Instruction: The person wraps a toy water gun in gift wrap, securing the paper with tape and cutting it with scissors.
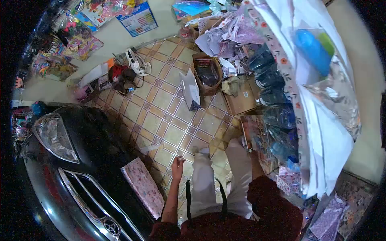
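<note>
I look down at my own legs in pale trousers (209, 180) on a tiled floor (169, 116). My left hand (177, 165) is raised beside my left knee with its fingers curled and its tips pinched together; anything between them is too small to make out. Next to it, a flat box in pink patterned wrapping paper (142, 186) lies on the bonnet of a black car (80, 168). My right hand (246, 141) reaches out to a stack of cellophane-wrapped goods (277, 120) on the right and is partly hidden against it.
A white gift bag (191, 92) stands on the floor beyond my feet, with a brown basket (207, 72) and a cardboard box (241, 98) behind it. Heaps of wrapping paper and bags fill the right side. A red bag (120, 76) and cables lie by the far wall.
</note>
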`<state>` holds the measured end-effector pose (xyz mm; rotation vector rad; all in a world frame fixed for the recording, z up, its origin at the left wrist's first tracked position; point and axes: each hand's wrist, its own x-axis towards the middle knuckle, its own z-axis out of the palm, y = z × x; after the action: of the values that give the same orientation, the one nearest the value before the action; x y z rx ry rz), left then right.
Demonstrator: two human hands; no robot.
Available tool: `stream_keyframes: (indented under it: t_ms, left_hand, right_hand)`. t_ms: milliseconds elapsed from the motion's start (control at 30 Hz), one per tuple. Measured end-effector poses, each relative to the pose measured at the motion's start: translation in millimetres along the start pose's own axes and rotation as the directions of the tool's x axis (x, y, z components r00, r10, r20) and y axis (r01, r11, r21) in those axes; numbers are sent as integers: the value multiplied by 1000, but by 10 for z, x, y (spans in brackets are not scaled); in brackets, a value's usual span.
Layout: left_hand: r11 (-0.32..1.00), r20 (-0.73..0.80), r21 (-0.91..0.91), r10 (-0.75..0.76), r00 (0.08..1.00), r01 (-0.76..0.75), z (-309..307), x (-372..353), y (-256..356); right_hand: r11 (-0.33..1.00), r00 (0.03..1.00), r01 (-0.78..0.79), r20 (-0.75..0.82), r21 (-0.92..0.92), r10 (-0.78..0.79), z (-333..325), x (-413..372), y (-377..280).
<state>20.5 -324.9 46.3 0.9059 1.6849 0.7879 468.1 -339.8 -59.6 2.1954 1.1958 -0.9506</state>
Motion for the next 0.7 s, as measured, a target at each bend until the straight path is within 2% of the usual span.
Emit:
stream_keyframes:
  t_ms: [33,233,267,367,467,533,633,700]
  left_hand:
    - [999,-11,-3,-54,999,54,-81,-58,-122]
    - [995,-29,95,-24,999,27,-426,-252,-580]
    - [997,-30,22,-74,997,75,-429,-262,-566]
    - [994,-14,22,-111,994,111,-417,-259,-478]
    - [995,73,81,-67,995,61,-336,-306,-102]
    - [998,109,54,-48,993,42,-287,-271,-159]
    - [991,127,133,-7,992,-10,-284,-319,-213]
    - [986,94,153,-79,992,64,-269,-418,-299]
  right_hand:
    - [1000,1000,-4,0,3,4,73,12,19]
    - [1000,1000,-15,-7,18,15,203,-14,68]
    - [1000,1000,-11,-7,21,11,192,-43,51]
    - [999,1000,-10,-20,33,10,165,-96,12]
    - [999,999,-9,-53,39,11,118,-115,19]
    - [999,996,-21,-87,33,24,55,-95,83]
    - [999,988,-51,-142,20,53,-55,15,192]
    - [997,984,-70,-163,11,71,-103,116,293]
